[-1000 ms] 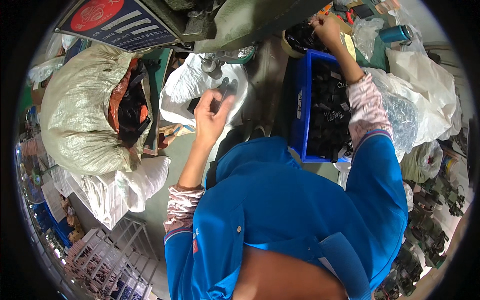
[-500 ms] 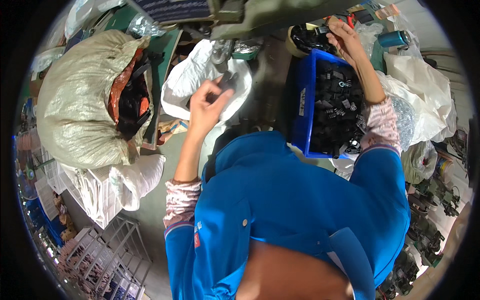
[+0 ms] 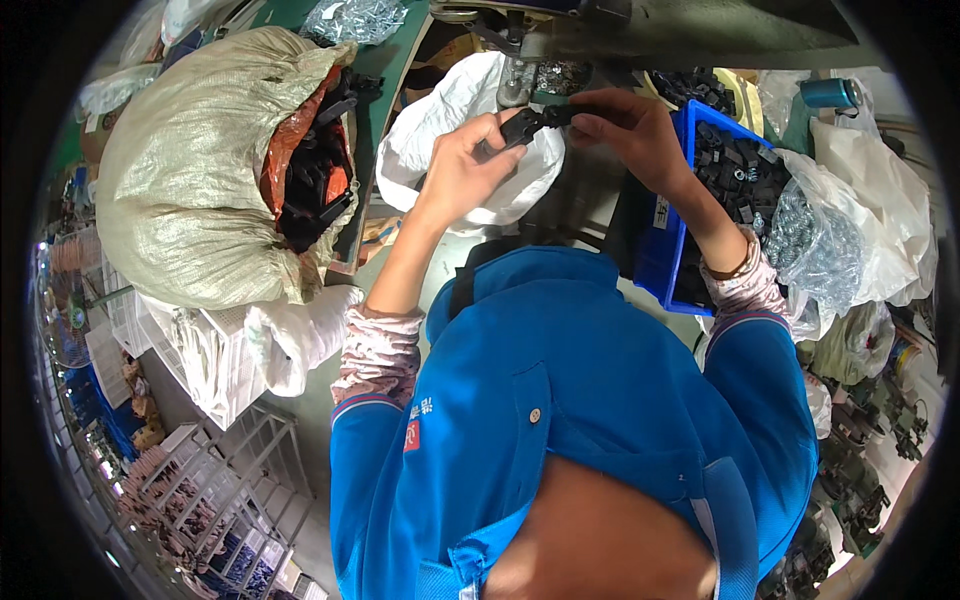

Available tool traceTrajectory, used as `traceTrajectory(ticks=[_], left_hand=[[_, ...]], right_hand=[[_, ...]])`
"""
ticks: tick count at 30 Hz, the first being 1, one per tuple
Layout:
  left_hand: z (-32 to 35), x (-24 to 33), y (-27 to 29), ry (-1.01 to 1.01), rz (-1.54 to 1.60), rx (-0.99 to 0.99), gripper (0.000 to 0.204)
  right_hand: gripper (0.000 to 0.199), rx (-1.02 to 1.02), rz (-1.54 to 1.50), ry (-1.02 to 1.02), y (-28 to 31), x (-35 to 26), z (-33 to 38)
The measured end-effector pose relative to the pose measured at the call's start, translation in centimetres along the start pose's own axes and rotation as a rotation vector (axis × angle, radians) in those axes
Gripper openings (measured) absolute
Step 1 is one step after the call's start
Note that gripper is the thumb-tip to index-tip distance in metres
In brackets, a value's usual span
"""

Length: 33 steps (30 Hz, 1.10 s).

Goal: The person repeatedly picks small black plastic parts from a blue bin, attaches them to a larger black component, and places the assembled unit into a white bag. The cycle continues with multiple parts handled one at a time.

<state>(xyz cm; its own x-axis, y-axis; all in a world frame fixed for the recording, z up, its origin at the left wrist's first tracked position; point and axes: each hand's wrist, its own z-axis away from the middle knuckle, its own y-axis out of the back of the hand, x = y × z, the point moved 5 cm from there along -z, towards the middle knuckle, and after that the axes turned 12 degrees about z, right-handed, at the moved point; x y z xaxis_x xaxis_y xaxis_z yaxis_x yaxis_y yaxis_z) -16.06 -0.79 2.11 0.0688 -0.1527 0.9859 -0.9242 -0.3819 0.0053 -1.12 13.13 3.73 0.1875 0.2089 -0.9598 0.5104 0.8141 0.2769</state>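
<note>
My left hand is closed round a black plastic part, gripping it between thumb and fingers. From the other side my right hand pinches a small black piece, which meets the end of the black part; whether the two are joined cannot be made out. Both hands are raised above a white sack with its mouth spread open. Right of my right forearm, a blue plastic bin holds many small black parts with a few metal springs among them.
A bulging woven sack on the left spills black parts from its orange-lined mouth. Grey-green machinery crosses the top. Clear bags of metal pieces lie beside the bin, near a teal bottle.
My right hand has come left from the containers beyond the blue bin to meet my left hand. The black part is now held between both. The whole view has shifted a little.
</note>
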Motion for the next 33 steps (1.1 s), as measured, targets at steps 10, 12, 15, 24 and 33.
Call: traceTrajectory(ticks=[10, 12, 15, 24, 33], left_hand=[[-2.1, 1.8, 1.9, -0.217, -0.307, -0.122, 0.028], [-2.3, 2.0, 2.3, -0.223, -0.372, -0.133, 0.028], [-2.8, 2.3, 2.7, -0.289, -0.422, -0.117, 0.027], [-4.1, 3.3, 3.5, -0.435, -0.537, -0.176, 0.017], [-6.2, 3.5, 3.7, -0.45, -0.533, -0.218, 0.03]], right_hand=[[0.024, 0.053, 0.119, 0.08, -2.0, -0.2, -1.9], [0.024, 0.078, 0.096, 0.122, -2.2, -1.0, -2.0], [0.026, 0.068, 0.126, 0.154, -2.8, -0.9, -2.2], [0.028, 0.262, 0.268, 0.297, -4.4, -1.2, -1.8], [0.025, 0.324, 0.335, 0.303, -3.9, -1.0, -2.7]])
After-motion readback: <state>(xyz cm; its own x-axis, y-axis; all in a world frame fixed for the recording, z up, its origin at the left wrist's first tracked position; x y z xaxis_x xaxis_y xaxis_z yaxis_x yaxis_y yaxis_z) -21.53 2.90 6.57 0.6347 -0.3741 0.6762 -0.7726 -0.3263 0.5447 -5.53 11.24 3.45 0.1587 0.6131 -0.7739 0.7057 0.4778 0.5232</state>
